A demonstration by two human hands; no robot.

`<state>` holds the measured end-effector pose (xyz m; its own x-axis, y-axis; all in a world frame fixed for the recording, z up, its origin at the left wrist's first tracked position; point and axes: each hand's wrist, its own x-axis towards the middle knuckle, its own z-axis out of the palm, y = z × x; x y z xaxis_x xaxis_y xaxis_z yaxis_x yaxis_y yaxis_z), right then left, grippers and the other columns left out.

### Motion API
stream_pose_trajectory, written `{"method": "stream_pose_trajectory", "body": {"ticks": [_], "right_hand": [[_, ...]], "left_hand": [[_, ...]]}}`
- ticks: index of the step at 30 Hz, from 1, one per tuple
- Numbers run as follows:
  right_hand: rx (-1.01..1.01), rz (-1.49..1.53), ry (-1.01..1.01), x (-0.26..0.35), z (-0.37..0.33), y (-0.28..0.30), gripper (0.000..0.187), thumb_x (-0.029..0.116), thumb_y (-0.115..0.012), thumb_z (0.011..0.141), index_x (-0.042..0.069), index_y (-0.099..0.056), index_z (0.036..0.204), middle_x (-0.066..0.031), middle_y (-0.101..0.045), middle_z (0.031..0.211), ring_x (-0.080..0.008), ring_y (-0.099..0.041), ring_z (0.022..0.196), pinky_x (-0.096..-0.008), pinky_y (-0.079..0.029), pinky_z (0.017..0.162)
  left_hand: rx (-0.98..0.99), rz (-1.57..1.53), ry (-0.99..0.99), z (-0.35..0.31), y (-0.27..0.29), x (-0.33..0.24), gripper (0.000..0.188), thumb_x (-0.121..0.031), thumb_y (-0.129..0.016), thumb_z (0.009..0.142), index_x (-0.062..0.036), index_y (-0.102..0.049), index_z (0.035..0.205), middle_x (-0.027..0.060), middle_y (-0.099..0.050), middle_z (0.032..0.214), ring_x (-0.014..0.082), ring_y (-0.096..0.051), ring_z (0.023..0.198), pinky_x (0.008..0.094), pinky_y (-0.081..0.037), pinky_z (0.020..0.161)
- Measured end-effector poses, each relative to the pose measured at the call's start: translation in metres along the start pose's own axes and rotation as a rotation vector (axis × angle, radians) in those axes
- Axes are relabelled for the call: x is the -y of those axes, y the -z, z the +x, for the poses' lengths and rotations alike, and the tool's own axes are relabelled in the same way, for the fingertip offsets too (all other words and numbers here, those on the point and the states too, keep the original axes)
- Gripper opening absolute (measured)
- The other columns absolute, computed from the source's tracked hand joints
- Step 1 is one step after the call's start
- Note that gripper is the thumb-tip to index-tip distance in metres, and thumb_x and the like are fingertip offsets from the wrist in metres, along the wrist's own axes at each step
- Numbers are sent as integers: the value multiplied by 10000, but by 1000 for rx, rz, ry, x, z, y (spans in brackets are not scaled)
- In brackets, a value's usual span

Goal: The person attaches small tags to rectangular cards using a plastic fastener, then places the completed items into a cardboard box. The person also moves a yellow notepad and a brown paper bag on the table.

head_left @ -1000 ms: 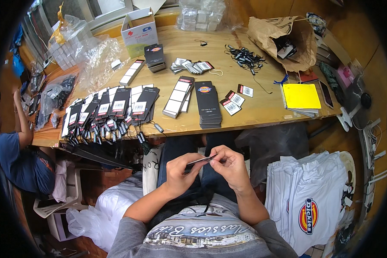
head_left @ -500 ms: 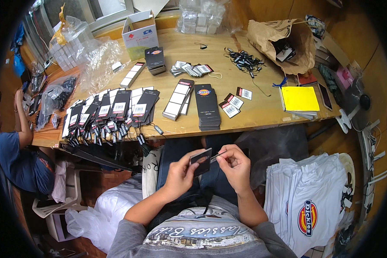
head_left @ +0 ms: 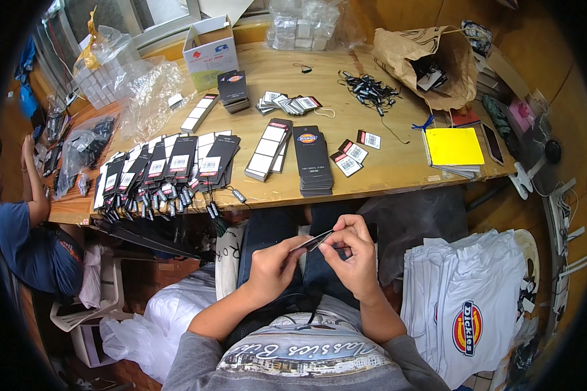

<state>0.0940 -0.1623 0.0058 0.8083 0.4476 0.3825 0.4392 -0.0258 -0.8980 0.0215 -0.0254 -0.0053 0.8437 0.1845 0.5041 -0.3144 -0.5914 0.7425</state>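
Note:
Above my lap, my left hand [head_left: 274, 266] pinches black hang tags [head_left: 314, 241], seen nearly edge-on. My right hand [head_left: 351, 253] has its fingertips closed on the right end of the same tags. How many tags there are, and whether a string runs through them, I cannot make out. On the table in front stand a tall stack of black hang tags [head_left: 314, 163], a stack of white-faced tags [head_left: 267, 151] and several small barcode tags [head_left: 349, 158]. Finished-looking black tags with barcode stickers and strings [head_left: 178, 158] lie fanned at the table's left edge.
Black string loops [head_left: 370, 91] lie heaped near a brown paper bag [head_left: 398, 55]. A yellow notepad [head_left: 454, 147] and a phone [head_left: 492, 144] lie at right. White shirts [head_left: 460, 300] are piled beside me at right. At far left sits another person [head_left: 36, 247].
The tags in my hands have turned from face-on to nearly edge-on. My right fingers have shifted to the left, closer to my left hand.

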Motion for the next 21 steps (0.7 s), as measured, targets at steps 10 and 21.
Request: {"method": "stream_pose_trajectory", "body": {"ticks": [10, 21], "right_hand": [[-18, 0, 22, 0, 2, -2, 75, -66, -595, 651, -19, -548, 685, -51, -467, 881, -47, -437, 609, -157, -348, 515], [47, -17, 123, 4, 2, -2, 112, -30, -641, 612, -8, -557, 682, -75, -489, 860, -87, -463, 565, -200, -379, 509]], "left_hand": [[37, 184, -251, 0, 1, 2, 352, 105, -492, 600, 24, -522, 942, 164, -577, 897, 285, -588, 786, 317, -485, 646], [-110, -316, 222, 5, 7, -6, 156, 104, -520, 711, 47, -552, 853, 92, -533, 776, 152, -539, 695, 207, -427, 629]]}}
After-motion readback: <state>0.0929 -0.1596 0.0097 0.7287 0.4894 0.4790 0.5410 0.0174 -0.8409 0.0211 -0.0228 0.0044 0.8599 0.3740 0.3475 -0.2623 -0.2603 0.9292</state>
